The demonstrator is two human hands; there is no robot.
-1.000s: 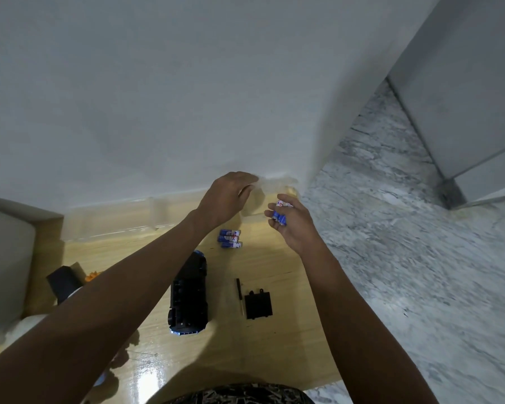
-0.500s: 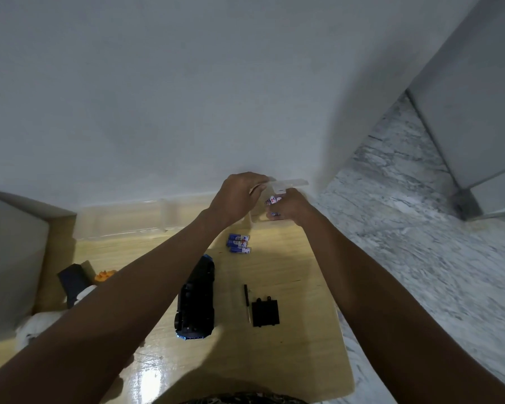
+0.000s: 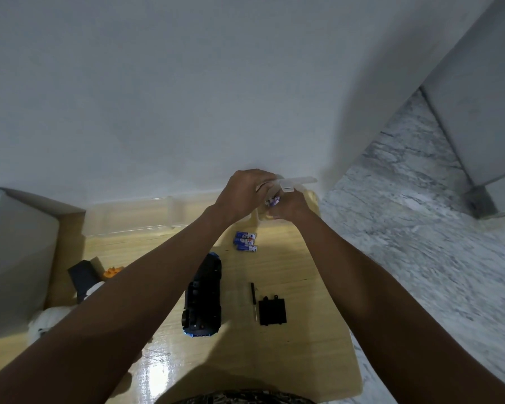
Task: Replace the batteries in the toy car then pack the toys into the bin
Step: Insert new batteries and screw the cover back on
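Observation:
A dark blue toy car (image 3: 202, 301) lies upside down on the wooden table (image 3: 289, 360). To its right lie a thin black screwdriver (image 3: 254, 301) and the black battery cover (image 3: 272, 311). Three blue batteries (image 3: 245, 242) rest side by side further back. My left hand (image 3: 244, 193) grips the raised lid (image 3: 296, 182) of a small clear plastic box (image 3: 311, 204) at the table's back right. My right hand (image 3: 286, 207) holds blue-and-white batteries (image 3: 272, 201) at that box's opening, just under my left hand.
A long clear bin (image 3: 129, 218) stands against the white wall. At the left are a grey box (image 3: 15, 258), a black object (image 3: 83, 277), an orange toy (image 3: 113, 271) and a white soft toy (image 3: 45, 322). Marble floor (image 3: 420, 258) lies beyond the table's right edge.
My right hand has carried its batteries back and left to the small clear box. My left hand has lifted the box's lid. The camera has tilted slightly.

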